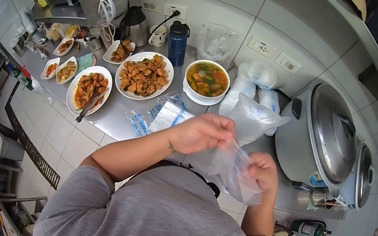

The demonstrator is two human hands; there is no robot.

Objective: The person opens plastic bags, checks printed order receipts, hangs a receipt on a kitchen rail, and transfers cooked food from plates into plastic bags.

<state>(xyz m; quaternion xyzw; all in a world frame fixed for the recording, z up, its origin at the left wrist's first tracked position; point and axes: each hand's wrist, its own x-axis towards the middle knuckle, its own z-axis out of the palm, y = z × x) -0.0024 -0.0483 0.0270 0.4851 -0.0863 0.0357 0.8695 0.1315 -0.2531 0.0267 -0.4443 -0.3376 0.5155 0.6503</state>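
Observation:
A clear plastic bag (237, 172) with faint blue print hangs between my hands in front of my chest. My left hand (206, 133) pinches its upper edge. Lower down, the fingers of my right hand (263, 172) are closed on its other side. Beyond my left wrist, a stack of flat plastic bags (169, 115) with blue print lies on the steel counter. Another translucent bag (254, 121) stands puffed up behind my hands, against wrapped sleeves of white containers (239, 89).
Behind the bags stands a white bowl of vegetable soup (206, 80). Left of it are plates of fried chicken (144, 75) and saucy meat (88, 90) with tongs (89, 106). A blue bottle (177, 43) is near the wall. A large lidded pot (317, 133) occupies the right side.

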